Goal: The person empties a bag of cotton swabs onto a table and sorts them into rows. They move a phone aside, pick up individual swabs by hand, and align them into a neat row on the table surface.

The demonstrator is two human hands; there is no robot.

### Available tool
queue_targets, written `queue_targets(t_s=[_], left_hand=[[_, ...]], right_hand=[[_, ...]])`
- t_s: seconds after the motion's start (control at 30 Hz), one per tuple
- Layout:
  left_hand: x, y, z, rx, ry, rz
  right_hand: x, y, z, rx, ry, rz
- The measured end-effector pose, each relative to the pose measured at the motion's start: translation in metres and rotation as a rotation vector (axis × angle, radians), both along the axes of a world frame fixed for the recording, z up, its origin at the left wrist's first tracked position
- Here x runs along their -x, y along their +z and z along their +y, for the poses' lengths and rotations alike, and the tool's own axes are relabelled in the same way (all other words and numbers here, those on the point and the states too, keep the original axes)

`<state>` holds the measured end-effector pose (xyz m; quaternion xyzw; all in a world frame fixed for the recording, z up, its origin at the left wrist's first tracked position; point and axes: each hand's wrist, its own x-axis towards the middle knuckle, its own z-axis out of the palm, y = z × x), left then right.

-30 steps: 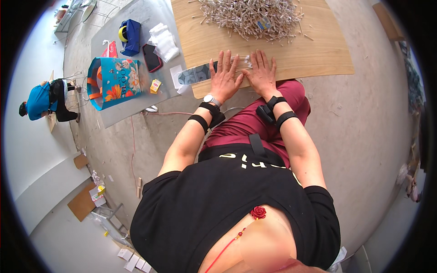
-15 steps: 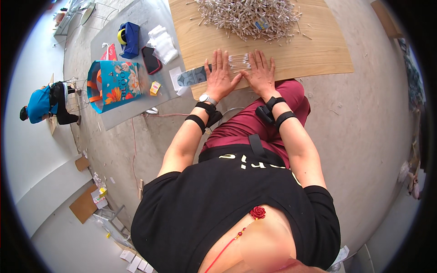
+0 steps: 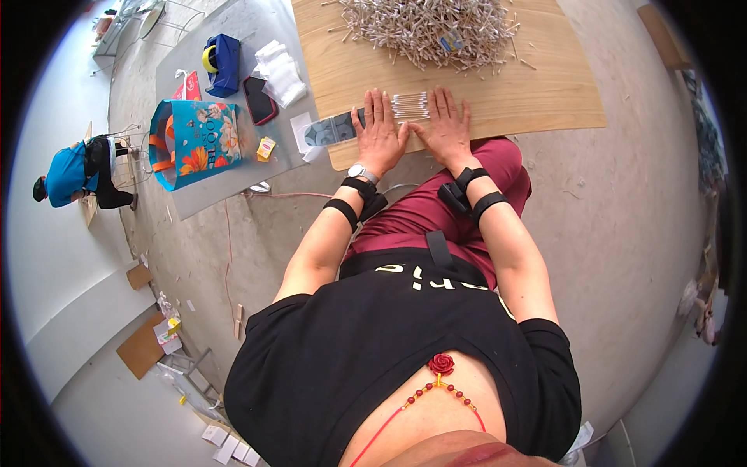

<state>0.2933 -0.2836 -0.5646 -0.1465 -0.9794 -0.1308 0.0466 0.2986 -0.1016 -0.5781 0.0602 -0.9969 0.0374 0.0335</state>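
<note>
A small row of cotton swabs [image 3: 410, 105] lies side by side on the wooden board [image 3: 545, 97]. My left hand [image 3: 380, 134] rests flat along the row's left end, fingers stretched away from me. At the right end, my right hand [image 3: 445, 128] lies the same way, also open. Both thumbs point inward at the near side of the row, their tips close together. Beyond the hands spreads a big loose heap of cotton swabs [image 3: 428, 31], with a small blue and yellow packet [image 3: 451, 41] on it. Partly under my left fingers is a grey patterned strip [image 3: 331, 131].
Left of the board, a grey table [image 3: 183, 66] holds a blue tape dispenser [image 3: 224, 66], a phone [image 3: 260, 101], clear plastic bags [image 3: 280, 74], a yellow box [image 3: 265, 149] and a flowered blue bag [image 3: 198, 144]. A person in blue [image 3: 68, 175] bends at far left.
My left hand has turned slightly, its thumb now pointing more away from me and nearer its fingers. The right hand stays almost where it was.
</note>
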Motion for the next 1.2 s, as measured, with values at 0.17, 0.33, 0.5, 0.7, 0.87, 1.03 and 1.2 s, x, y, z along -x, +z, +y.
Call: queue_targets(t_s=[0.17, 0.33, 0.5, 0.7, 0.87, 1.03, 1.2], left_hand=[[0.0004, -0.0026, 0.0022, -0.003, -0.007, 0.0], [0.0005, -0.0051, 0.0033, 0.028, -0.002, 0.016], [0.0016, -0.0045, 0.0026, -0.005, 0.017, 0.01], [0.0055, -0.0026, -0.0024, 0.006, -0.008, -0.032], [0.0058, -0.0036, -0.0008, 0.009, -0.02, -0.009], [0.0059, -0.0055, 0.0011, 0.02, -0.023, -0.022], [0.0061, -0.0057, 0.0019, 0.03, -0.023, -0.009]], right_hand=[[0.0001, -0.0004, -0.0018, -0.005, 0.026, -0.009], [0.0004, 0.0006, -0.002, 0.007, 0.044, -0.013], [0.0016, 0.0008, -0.0025, -0.016, 0.009, -0.015], [0.0035, 0.0032, -0.0041, -0.011, -0.004, -0.008], [0.0053, 0.0016, -0.0076, 0.02, 0.03, -0.016], [0.0058, 0.0034, -0.0091, 0.022, 0.034, -0.017], [0.0064, 0.0028, -0.0097, 0.001, 0.034, -0.022]])
